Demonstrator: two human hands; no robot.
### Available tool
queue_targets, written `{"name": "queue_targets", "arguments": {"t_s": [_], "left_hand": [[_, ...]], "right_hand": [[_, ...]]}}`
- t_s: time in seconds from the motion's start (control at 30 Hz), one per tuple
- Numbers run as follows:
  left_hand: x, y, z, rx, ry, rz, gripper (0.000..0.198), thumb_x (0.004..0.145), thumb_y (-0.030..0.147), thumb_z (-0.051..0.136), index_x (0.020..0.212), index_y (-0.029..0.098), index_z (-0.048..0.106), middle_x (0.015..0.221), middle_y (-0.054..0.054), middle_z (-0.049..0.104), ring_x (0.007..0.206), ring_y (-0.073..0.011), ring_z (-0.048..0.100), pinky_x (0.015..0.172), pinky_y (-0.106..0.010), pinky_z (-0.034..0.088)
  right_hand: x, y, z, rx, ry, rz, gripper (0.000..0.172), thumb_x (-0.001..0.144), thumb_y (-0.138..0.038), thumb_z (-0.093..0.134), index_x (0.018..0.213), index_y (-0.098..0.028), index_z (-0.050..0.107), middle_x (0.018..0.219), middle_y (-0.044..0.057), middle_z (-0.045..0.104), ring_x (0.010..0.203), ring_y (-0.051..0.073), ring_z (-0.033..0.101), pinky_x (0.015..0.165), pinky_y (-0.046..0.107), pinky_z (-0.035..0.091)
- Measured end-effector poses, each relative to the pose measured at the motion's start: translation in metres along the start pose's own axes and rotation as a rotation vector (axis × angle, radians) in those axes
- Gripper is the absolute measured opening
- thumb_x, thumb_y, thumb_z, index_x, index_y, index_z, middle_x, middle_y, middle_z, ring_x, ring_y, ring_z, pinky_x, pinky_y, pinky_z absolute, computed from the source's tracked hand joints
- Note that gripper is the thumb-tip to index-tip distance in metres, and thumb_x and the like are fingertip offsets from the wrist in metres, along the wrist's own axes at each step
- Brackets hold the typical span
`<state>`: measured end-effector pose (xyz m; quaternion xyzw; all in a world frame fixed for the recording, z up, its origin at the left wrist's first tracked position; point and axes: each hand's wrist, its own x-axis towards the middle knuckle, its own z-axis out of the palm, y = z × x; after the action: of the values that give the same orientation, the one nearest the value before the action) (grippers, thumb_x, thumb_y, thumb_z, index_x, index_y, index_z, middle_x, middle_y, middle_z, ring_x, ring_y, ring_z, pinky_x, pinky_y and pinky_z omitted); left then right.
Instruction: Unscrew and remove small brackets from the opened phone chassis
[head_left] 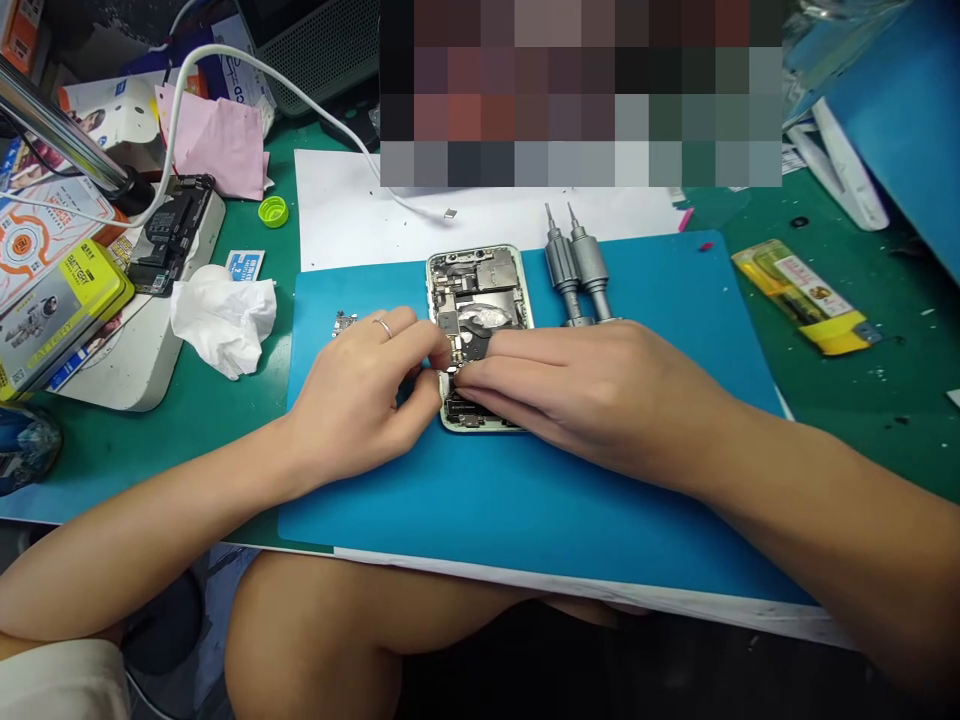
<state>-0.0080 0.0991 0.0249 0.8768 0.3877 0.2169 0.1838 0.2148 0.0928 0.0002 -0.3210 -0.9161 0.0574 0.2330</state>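
Observation:
An opened smartphone with a pale green frame lies on a blue mat, its circuit parts and dark battery showing. My left hand, with a ring on one finger, is closed at the phone's left edge, thumb and forefinger against it. From the right, my right hand reaches over the lower half of the phone. Its fingertips are pinched together just inside the left edge; whatever they hold is too small to make out. Beyond my left knuckles sits a small metal part.
Two grey screwdrivers lie right of the phone. A yellow pack rests farther right. White tissue, a green cap and battery boxes are at left. A white cable arches over white paper.

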Motion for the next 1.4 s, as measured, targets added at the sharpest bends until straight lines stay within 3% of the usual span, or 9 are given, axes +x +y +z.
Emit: {"name": "queue_targets", "arguments": {"t_s": [0.17,0.47,0.93,1.23,1.4], "left_hand": [[-0.001,0.002,-0.003,0.007,-0.052,-0.003,0.015,0.092,0.02,0.052,0.092,0.02,0.067,0.083,-0.003,0.061,0.078,-0.0179,0.058,0.073,-0.032,0.044],[-0.002,0.001,-0.003,0.037,-0.095,0.01,0.014,0.095,0.027,0.057,0.094,0.019,0.069,0.089,-0.005,0.062,0.081,-0.0191,0.058,0.074,-0.033,0.044],[-0.001,0.002,-0.006,-0.044,-0.127,0.03,0.014,0.095,0.021,0.056,0.09,0.019,0.069,0.084,-0.003,0.06,0.08,-0.0176,0.057,0.074,-0.031,0.044],[0.0,0.003,-0.006,-0.074,-0.058,-0.008,0.014,0.08,0.012,0.049,0.088,0.02,0.057,0.081,-0.002,0.061,0.078,-0.0186,0.057,0.074,-0.032,0.046],[-0.001,0.003,-0.007,-0.067,-0.067,-0.019,0.014,0.08,0.013,0.049,0.089,0.02,0.058,0.081,-0.002,0.06,0.078,-0.0185,0.057,0.073,-0.032,0.045]], "right_hand": [[0.003,0.0,-0.003,-0.095,0.032,-0.049,0.025,0.104,-0.021,0.049,0.091,-0.018,0.07,0.079,0.002,0.07,0.07,0.014,0.062,0.056,0.029,0.034],[0.004,0.003,-0.01,-0.084,0.067,-0.03,0.024,0.103,-0.022,0.051,0.092,-0.018,0.071,0.078,0.003,0.07,0.072,0.016,0.064,0.059,0.03,0.036],[0.003,0.003,-0.011,-0.075,0.029,-0.057,0.025,0.103,-0.022,0.05,0.091,-0.02,0.072,0.082,0.002,0.072,0.072,0.015,0.064,0.056,0.03,0.033],[0.003,0.0,-0.011,-0.053,0.022,-0.113,0.025,0.101,-0.02,0.05,0.092,-0.018,0.073,0.075,0.002,0.066,0.065,0.014,0.059,0.058,0.029,0.033],[0.001,0.0,-0.011,-0.037,0.021,-0.154,0.023,0.101,-0.021,0.052,0.094,-0.017,0.074,0.075,0.002,0.068,0.064,0.013,0.059,0.056,0.029,0.033]]}}
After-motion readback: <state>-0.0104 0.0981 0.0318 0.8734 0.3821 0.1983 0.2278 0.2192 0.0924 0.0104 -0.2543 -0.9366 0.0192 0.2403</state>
